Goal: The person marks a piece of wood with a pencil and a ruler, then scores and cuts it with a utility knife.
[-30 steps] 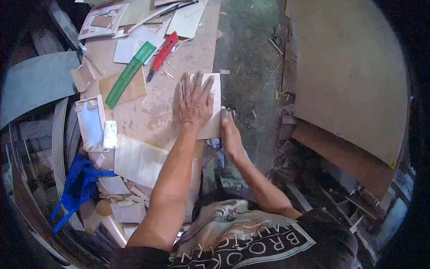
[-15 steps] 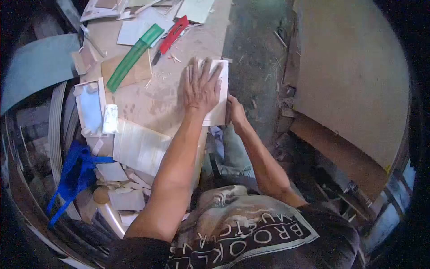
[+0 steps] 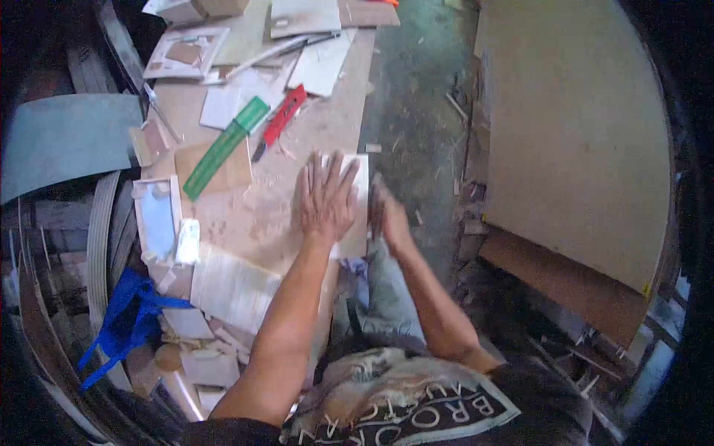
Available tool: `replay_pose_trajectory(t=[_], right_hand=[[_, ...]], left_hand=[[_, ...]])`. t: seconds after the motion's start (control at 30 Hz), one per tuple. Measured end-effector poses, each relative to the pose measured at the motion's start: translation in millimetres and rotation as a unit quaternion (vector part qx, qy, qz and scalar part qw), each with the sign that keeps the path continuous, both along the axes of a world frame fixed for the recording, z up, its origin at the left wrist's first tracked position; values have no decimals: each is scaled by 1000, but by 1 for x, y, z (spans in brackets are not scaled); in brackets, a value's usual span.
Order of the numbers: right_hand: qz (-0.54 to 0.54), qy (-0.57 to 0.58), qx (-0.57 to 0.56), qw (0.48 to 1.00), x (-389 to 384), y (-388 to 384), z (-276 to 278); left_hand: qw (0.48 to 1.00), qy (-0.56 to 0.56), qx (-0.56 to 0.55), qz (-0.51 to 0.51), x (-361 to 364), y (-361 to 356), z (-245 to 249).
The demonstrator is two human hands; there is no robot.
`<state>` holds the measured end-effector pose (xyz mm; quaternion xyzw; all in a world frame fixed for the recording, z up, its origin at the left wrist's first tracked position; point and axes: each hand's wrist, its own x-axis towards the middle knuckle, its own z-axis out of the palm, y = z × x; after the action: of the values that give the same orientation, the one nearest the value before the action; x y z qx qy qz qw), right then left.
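Note:
My left hand (image 3: 327, 199) lies flat with its fingers spread on a thin pale board (image 3: 359, 204), pressing it to the worktable at its right edge. Beside the board's right side is my right hand (image 3: 392, 219), smeared by motion. Its fingers look curled around a narrow dark thing at the board's edge, too blurred to name. Beyond the left hand lie a red utility knife (image 3: 285, 117) and a green ruler-like strip (image 3: 227, 145).
Wooden pieces and thin sheets (image 3: 320, 63) are piled at the table's far end. To the left are a small framed tray (image 3: 158, 212), a white block (image 3: 188, 241) and a blue strap bundle (image 3: 130, 320). A large panel (image 3: 573, 141) stands at right.
My right hand has slid forward along the board's right edge, away from my body. My left hand stays on the board. The camera has tilted up, so the table appears lower.

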<state>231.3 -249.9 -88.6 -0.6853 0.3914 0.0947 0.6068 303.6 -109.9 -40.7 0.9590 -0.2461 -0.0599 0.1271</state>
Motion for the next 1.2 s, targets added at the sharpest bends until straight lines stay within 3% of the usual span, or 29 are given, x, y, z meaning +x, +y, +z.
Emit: replay_pose_trajectory(t=[0.03, 0.07, 0.17, 0.23, 0.27, 0.33, 0.37, 0.4, 0.47, 0.5, 0.53, 0.57, 0.6, 0.63, 0.67, 0.7, 0.77, 0.8, 0.87, 0.9, 0.93, 0.97, 1.0, 1.07, 1.1, 1.2], right_hand=[[46, -50, 38, 997, 10, -4, 12], [62, 24, 70, 995, 40, -4, 30], [83, 87, -13, 993, 56, -11, -1], [78, -66, -21, 994, 52, -3, 14], [12, -18, 23, 999, 55, 1, 15], [147, 71, 54, 985, 63, -21, -15], [138, 127, 63, 980, 64, -18, 14], [152, -42, -56, 986, 52, -13, 9], [88, -119, -66, 987, 65, -5, -17], [73, -71, -61, 993, 18, -1, -4], [109, -30, -49, 992, 21, -7, 10], [169, -44, -48, 983, 73, -20, 12], [125, -62, -124, 982, 81, -10, 14], [161, -15, -42, 986, 116, -17, -1], [172, 75, 46, 981, 100, -27, -10], [148, 104, 50, 982, 45, -24, -4], [99, -112, -94, 984, 90, -11, -7], [101, -111, -84, 985, 95, -4, -13], [167, 56, -17, 984, 27, -11, 0], [226, 60, -1, 972, 72, -18, -1], [168, -183, -210, 945, 59, 6, -6], [166, -193, -179, 950, 70, -1, -6], [159, -167, -143, 962, 39, -3, -3], [191, 54, -72, 977, 86, -15, 22], [179, -15, -121, 976, 80, -8, 49], [137, -2, -95, 986, 59, -5, 11]], left_hand=[[1000, -17, -3, -5, -9, 6, -5], [1000, -13, -1, -1, -8, 5, -5], [1000, 8, 0, -3, -2, 1, -4], [1000, 5, 9, -4, -5, 2, -14], [1000, 12, 17, -5, -5, 3, -20], [997, 50, 49, -21, -37, 10, -9], [998, 40, 46, -26, -42, 11, -13], [999, 0, 37, -8, -17, 5, -24], [994, 77, 71, -12, -9, 8, -24], [996, 74, 51, -9, -23, 10, -7], [999, 36, 22, 0, -8, 5, -2], [999, -23, 42, -13, -18, 6, -22], [999, 37, 29, -1, -4, -1, -21], [999, -9, 29, 16, 13, 2, -17], [1000, -13, 27, 7, -7, 3, -7], [999, 16, 24, -17, -46, 5, -3], [999, 16, 44, -1, -9, 6, -36], [998, 18, 54, 2, 10, 13, -32], [999, 31, 45, -1, -3, 10, 2], [954, -79, 287, -46, -25, 14, -21], [994, 101, 32, 3, 2, 10, 1], [999, 15, 38, 3, 9, 6, -21], [998, -35, 45, -10, -20, 8, -41], [998, 17, 65, -2, -12, 4, -10], [998, 40, 49, 0, -8, 2, -4], [998, 39, 45, -3, -7, 3, -13]])
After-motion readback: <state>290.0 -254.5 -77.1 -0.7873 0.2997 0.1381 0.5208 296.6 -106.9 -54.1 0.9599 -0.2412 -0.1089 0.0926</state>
